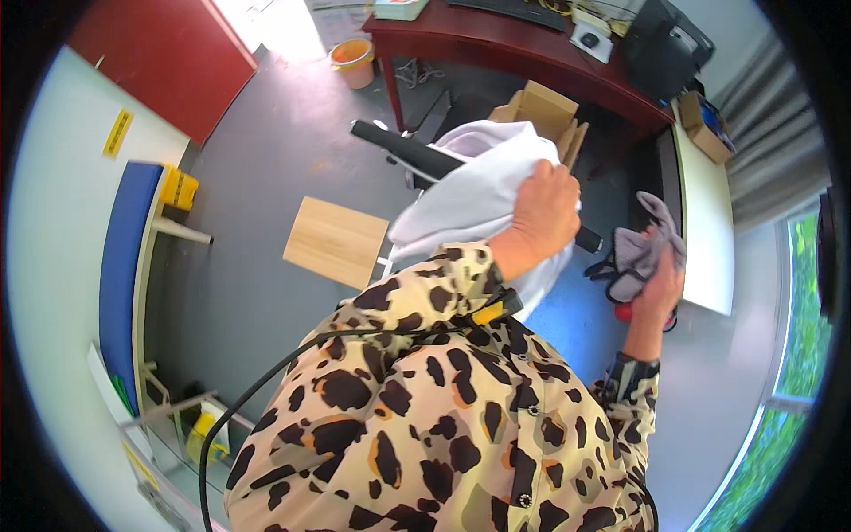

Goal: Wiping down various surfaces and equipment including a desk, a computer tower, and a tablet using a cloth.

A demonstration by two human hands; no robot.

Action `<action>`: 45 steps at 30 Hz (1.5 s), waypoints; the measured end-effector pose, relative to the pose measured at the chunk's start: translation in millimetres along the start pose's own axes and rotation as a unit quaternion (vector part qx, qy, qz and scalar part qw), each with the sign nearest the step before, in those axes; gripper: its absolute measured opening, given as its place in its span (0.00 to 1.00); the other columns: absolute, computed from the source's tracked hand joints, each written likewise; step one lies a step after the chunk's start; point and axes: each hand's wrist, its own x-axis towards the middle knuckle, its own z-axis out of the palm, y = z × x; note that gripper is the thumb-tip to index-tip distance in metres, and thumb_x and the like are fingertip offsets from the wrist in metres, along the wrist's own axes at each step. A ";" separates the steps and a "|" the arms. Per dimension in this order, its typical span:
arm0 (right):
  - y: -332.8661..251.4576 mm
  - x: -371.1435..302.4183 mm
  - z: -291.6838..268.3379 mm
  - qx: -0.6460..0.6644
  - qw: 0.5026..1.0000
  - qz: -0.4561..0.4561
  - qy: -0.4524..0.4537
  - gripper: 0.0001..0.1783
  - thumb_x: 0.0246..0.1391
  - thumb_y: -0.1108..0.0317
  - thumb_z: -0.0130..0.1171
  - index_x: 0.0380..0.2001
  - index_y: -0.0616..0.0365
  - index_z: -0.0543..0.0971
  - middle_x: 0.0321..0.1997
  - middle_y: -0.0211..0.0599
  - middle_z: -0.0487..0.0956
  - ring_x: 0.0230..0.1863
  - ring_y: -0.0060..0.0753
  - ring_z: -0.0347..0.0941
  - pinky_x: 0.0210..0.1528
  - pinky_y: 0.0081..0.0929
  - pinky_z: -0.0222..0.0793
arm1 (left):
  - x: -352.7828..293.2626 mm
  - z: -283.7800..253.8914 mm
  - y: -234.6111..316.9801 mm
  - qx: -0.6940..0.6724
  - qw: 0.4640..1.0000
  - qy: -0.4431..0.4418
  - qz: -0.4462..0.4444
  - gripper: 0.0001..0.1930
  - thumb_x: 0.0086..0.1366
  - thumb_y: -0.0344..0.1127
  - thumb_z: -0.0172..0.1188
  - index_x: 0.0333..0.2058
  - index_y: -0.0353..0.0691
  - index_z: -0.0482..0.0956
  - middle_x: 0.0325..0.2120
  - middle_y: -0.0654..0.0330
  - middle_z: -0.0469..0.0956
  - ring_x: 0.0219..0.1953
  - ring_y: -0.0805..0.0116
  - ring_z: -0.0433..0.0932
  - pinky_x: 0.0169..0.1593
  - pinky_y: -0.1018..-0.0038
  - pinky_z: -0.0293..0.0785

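My left hand clamped on white garment, bunched over black chair arm. My right hand closed round grey cloth, off to right, nearer white surface. Cardboard box beyond garment.

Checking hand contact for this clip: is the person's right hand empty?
No: the right hand grips a grey cloth, while the left hand holds a white garment.
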 end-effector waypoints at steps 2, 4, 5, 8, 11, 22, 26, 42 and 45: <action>-22.1 -4.5 0.2 0.045 0.999 0.008 -0.015 0.19 0.59 0.68 0.47 0.51 0.69 0.69 0.46 0.45 0.76 0.47 0.35 0.72 0.52 0.28 0.66 | -9.6 -0.1 8.8 0.043 0.997 -0.056 0.005 0.17 0.42 0.40 0.63 0.31 0.38 0.75 0.36 0.55 0.70 0.41 0.54 0.67 0.38 0.62 0.67; -37.6 -11.2 18.1 0.059 0.997 0.020 -0.044 0.19 0.61 0.69 0.44 0.52 0.70 0.66 0.49 0.49 0.74 0.50 0.37 0.71 0.55 0.31 0.64 | -18.9 -16.0 6.6 0.016 0.997 -0.072 -0.019 0.23 0.43 0.41 0.64 0.37 0.37 0.73 0.38 0.54 0.70 0.44 0.53 0.67 0.42 0.62 0.67; -44.5 -14.8 26.9 0.047 0.994 0.014 -0.097 0.20 0.61 0.69 0.44 0.53 0.70 0.65 0.50 0.50 0.73 0.50 0.38 0.71 0.56 0.32 0.64 | -24.0 -27.5 6.7 -0.021 0.995 -0.094 -0.029 0.28 0.44 0.43 0.64 0.44 0.36 0.71 0.41 0.53 0.70 0.47 0.52 0.67 0.45 0.61 0.68; -51.9 -33.9 64.1 0.031 0.975 -0.012 -0.218 0.23 0.60 0.71 0.43 0.56 0.70 0.61 0.56 0.50 0.67 0.54 0.40 0.69 0.60 0.32 0.60 | -44.4 -60.6 6.1 -0.155 0.986 -0.053 -0.027 0.36 0.46 0.46 0.65 0.53 0.37 0.64 0.48 0.49 0.68 0.53 0.49 0.65 0.51 0.60 0.65; -38.5 -48.8 111.9 0.007 0.909 -0.004 -0.417 0.31 0.56 0.57 0.47 0.57 0.69 0.61 0.61 0.44 0.62 0.62 0.35 0.58 0.62 0.32 0.54 | -59.4 -104.2 6.2 -0.470 0.870 -0.092 -0.114 0.33 0.52 0.38 0.62 0.56 0.39 0.61 0.50 0.54 0.67 0.51 0.62 0.67 0.52 0.67 0.65; 30.1 2.0 83.8 -0.473 0.823 -0.249 -0.191 0.17 0.59 0.61 0.47 0.42 0.61 0.77 0.42 0.44 0.78 0.48 0.46 0.71 0.51 0.32 0.64 | -167.0 -91.0 -174.9 -0.336 0.751 0.142 -0.550 0.21 0.52 0.30 0.58 0.46 0.37 0.67 0.38 0.55 0.74 0.40 0.68 0.73 0.43 0.73 0.72; 46.1 0.6 81.6 -0.545 0.813 -0.094 -0.181 0.23 0.62 0.52 0.39 0.39 0.60 0.77 0.36 0.53 0.77 0.40 0.55 0.73 0.41 0.40 0.68 | -146.8 -33.6 -254.2 -0.266 0.809 0.135 -0.506 0.20 0.54 0.33 0.57 0.46 0.37 0.66 0.37 0.54 0.73 0.37 0.67 0.73 0.39 0.72 0.72; 46.8 3.9 79.2 -0.628 0.730 -0.161 -0.217 0.22 0.62 0.56 0.34 0.34 0.57 0.77 0.34 0.47 0.77 0.36 0.56 0.72 0.36 0.44 0.66 | -98.4 85.7 -204.4 -0.551 0.687 0.188 -0.435 0.21 0.51 0.46 0.63 0.34 0.31 0.79 0.30 0.55 0.79 0.31 0.65 0.77 0.36 0.70 0.71; 43.0 2.2 88.9 -0.615 0.729 -0.150 -0.261 0.22 0.62 0.56 0.34 0.34 0.57 0.77 0.33 0.47 0.77 0.36 0.55 0.72 0.37 0.44 0.66 | -125.8 137.2 -194.4 -0.641 0.689 0.073 -0.331 0.24 0.54 0.30 0.63 0.50 0.36 0.69 0.45 0.55 0.75 0.47 0.66 0.74 0.53 0.65 0.69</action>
